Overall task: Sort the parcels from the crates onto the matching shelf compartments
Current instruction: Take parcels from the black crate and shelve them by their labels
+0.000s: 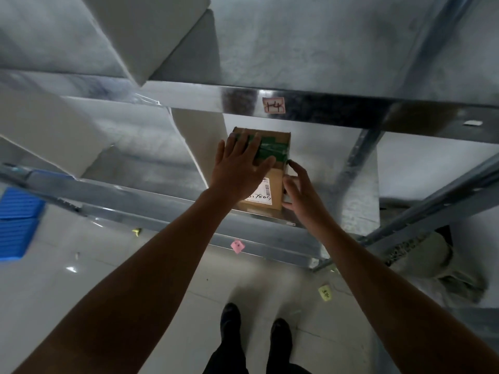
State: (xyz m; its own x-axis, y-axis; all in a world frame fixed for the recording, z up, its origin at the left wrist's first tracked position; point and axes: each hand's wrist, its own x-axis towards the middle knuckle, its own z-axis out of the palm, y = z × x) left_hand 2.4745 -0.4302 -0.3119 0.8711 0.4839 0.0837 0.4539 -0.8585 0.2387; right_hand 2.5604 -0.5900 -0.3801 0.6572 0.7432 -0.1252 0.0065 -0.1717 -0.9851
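A small brown cardboard parcel (272, 182) with green tape and a white barcode label lies on the metal shelf (348, 201), near its front edge. My left hand (239, 168) lies flat on top of the parcel, fingers straight over the green tape. My right hand (299, 190) is against the parcel's right side, fingers loosely bent beside it. The shelf beam above carries a pink tag (274, 105) with handwritten figures.
White dividers (199, 141) stand left of the parcel, and white boxes (145, 31) sit on the upper level. A blue crate (17, 222) is at the far left. Pink (237, 246) and yellow (325, 292) tags lie lower down. My shoes (255, 327) stand on the pale floor.
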